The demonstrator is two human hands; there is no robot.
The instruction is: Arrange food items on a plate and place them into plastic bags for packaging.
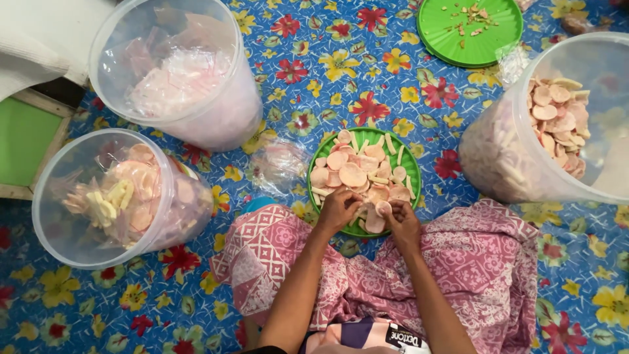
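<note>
A green plate lies on the floral mat just in front of my knees, heaped with round pink crackers and pale yellow stick crackers. My left hand rests curled over the near edge of the heap, its fingers among the pieces. My right hand is beside it, pinching a round pink cracker between thumb and fingers. The two hands almost touch over the plate's near rim.
Three clear plastic tubs stand around: one at left with pink rounds and yellow sticks, one at upper left with pale pink pieces, one at right full of crackers. A second green plate with crumbs lies at the top. A clear plastic bag lies by the plate.
</note>
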